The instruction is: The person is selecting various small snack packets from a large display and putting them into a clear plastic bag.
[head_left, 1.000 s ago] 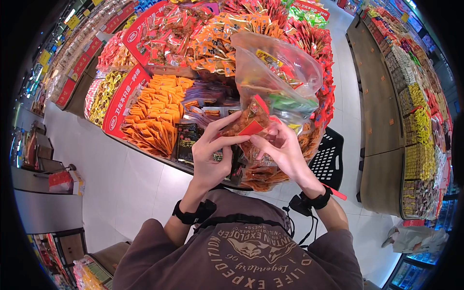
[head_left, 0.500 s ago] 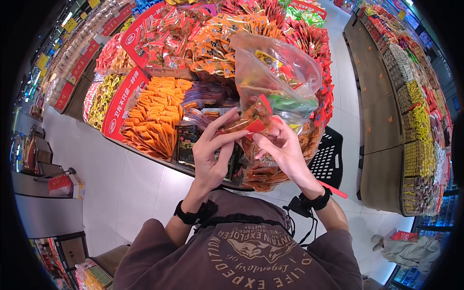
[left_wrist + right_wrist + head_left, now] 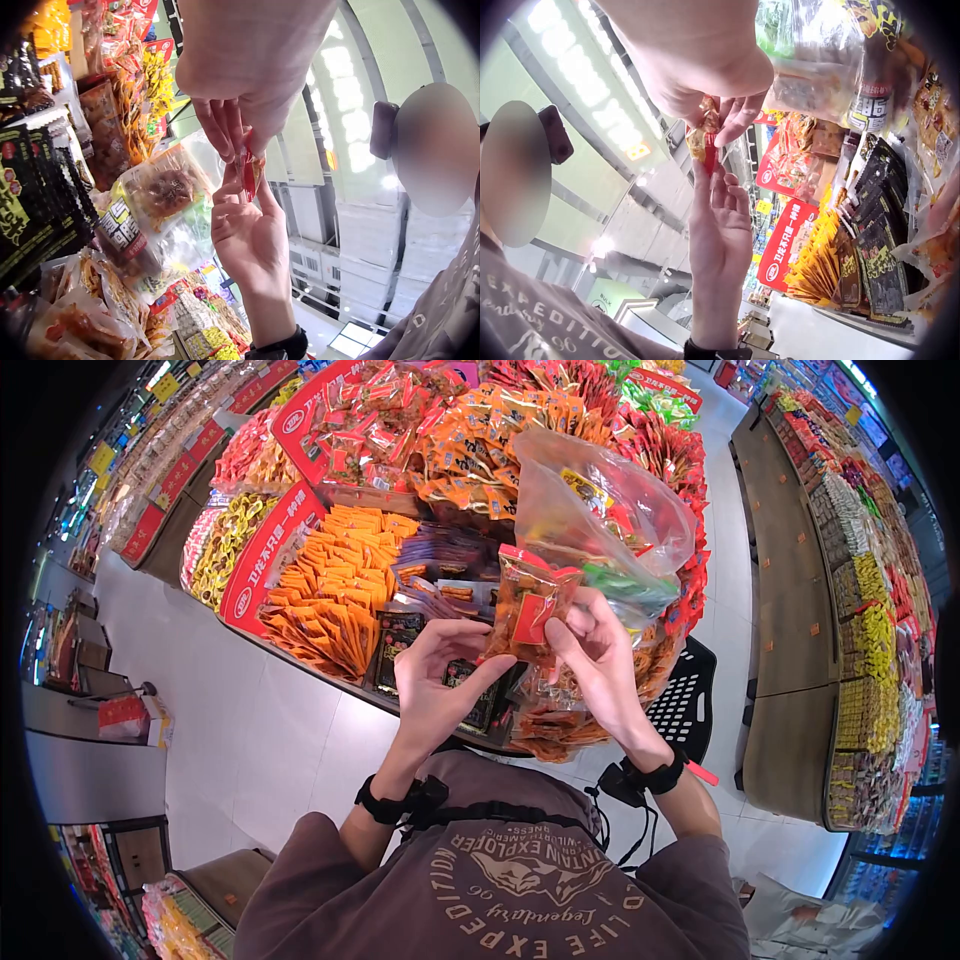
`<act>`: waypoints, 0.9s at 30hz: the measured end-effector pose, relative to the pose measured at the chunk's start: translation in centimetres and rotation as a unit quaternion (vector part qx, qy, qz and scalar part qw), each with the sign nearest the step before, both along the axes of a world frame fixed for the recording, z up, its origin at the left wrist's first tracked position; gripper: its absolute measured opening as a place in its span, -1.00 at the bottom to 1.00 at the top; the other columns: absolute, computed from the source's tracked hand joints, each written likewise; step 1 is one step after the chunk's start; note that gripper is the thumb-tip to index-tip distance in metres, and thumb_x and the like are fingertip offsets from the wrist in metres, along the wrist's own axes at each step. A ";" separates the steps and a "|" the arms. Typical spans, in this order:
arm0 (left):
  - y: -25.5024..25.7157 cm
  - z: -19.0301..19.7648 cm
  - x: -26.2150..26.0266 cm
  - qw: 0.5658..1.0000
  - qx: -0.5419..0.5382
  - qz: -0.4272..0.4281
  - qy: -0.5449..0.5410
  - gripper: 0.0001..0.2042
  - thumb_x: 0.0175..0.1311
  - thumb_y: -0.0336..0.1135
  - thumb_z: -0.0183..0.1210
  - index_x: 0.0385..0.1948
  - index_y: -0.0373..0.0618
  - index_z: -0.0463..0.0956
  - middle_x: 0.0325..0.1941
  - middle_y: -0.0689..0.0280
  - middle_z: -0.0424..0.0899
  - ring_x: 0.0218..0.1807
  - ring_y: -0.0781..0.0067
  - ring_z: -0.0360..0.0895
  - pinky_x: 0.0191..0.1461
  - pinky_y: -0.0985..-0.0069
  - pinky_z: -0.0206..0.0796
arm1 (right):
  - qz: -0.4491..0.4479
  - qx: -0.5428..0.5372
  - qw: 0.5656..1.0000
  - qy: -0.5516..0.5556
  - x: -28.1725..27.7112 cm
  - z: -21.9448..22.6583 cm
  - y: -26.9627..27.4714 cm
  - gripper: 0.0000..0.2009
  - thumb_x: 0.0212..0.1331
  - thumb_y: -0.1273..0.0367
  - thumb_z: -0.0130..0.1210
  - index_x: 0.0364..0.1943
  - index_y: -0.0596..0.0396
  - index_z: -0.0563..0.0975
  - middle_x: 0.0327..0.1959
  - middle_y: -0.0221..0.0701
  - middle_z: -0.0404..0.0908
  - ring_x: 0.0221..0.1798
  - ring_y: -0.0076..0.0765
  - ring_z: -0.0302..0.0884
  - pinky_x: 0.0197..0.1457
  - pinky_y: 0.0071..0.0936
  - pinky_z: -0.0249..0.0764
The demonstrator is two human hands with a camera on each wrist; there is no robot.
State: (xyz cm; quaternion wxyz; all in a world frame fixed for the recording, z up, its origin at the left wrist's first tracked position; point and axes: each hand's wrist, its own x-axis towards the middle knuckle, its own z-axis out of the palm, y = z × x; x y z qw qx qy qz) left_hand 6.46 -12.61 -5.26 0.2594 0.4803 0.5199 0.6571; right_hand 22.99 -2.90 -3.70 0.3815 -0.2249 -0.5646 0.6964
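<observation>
A small snack packet, clear with red ends and a red label, stands upright between the two hands in the head view. My right hand pinches its right side, thumb across the front near the label. At the packet's lower left corner my left hand pinches it, thumb in front and fingers bent behind. Both wrist views show the packet edge-on between the fingertips. Just behind it, a large clear plastic bag with several packaged snacks inside rests on the display.
A display heaped with snacks spreads ahead: orange packets, black packets and a red sign. A black perforated basket sits by its right side. Across the aisle runs a long shelf of wrapped goods.
The packet has turned from lying slanted to upright, with its red label facing the head camera. The left thumb and fingers have shifted down to its lower corner.
</observation>
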 end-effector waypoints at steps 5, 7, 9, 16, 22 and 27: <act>-0.2 0.0 -0.1 0.999 -0.027 -0.025 0.005 -0.60 0.03 -0.61 0.41 -0.09 -0.30 0.46 -0.17 0.27 0.64 -0.15 0.59 0.58 0.02 0.60 0.45 | -0.002 0.017 1.000 0.003 -0.2 0.2 0.0 -0.62 0.31 0.42 0.16 0.14 0.19 0.34 -0.11 -0.40 0.64 -0.24 -0.66 0.53 -0.42 -0.65 0.47; -0.1 -0.1 -0.3 0.999 -0.030 -0.025 0.016 -0.60 0.03 -0.61 0.40 -0.09 -0.28 0.44 -0.17 0.26 0.65 -0.16 0.59 0.60 -0.04 0.61 0.46 | -0.023 0.059 0.998 -0.026 -0.3 -0.1 0.0 -0.62 0.27 0.40 0.22 0.12 0.19 0.41 -0.09 -0.36 0.64 -0.17 -0.62 0.54 -0.34 -0.64 0.49; 0.2 -0.1 -0.4 0.999 -0.037 -0.016 -0.006 -0.61 0.04 -0.56 0.42 -0.09 -0.28 0.47 -0.24 0.28 0.67 -0.21 0.61 0.61 -0.09 0.61 0.46 | -0.030 0.102 0.994 -0.039 -0.3 -0.7 0.3 -0.62 0.24 0.41 0.25 0.11 0.18 0.45 -0.08 -0.36 0.64 -0.12 -0.60 0.54 -0.26 -0.60 0.50; 1.0 0.0 -0.4 0.998 -0.057 -0.024 0.019 -0.68 0.04 -0.48 0.43 -0.16 -0.29 0.55 -0.37 0.34 0.71 -0.32 0.66 0.63 -0.16 0.61 0.47 | -0.027 0.160 0.985 -0.061 0.1 -0.3 0.3 -0.62 0.16 0.42 0.31 0.06 0.16 0.53 -0.06 -0.38 0.65 -0.01 -0.52 0.55 -0.05 -0.47 0.50; 1.1 -0.9 -0.5 0.998 -0.039 -0.018 0.037 -0.71 0.03 -0.51 0.42 -0.19 -0.29 0.59 -0.34 0.34 0.69 -0.33 0.66 0.61 -0.20 0.62 0.47 | -0.021 0.188 0.977 -0.095 0.3 -0.7 0.5 -0.60 0.10 0.41 0.36 0.05 0.15 0.54 -0.04 -0.40 0.65 -0.02 -0.50 0.58 -0.07 -0.48 0.51; 1.5 -0.9 -0.4 0.999 -0.016 -0.019 0.033 -0.69 0.03 -0.53 0.40 -0.15 -0.28 0.60 -0.26 0.31 0.67 -0.29 0.65 0.61 -0.20 0.63 0.48 | -0.007 0.210 0.973 -0.093 0.3 0.0 0.7 -0.58 0.04 0.45 0.40 0.02 0.13 0.54 -0.05 -0.41 0.67 -0.04 -0.53 0.60 -0.09 -0.49 0.54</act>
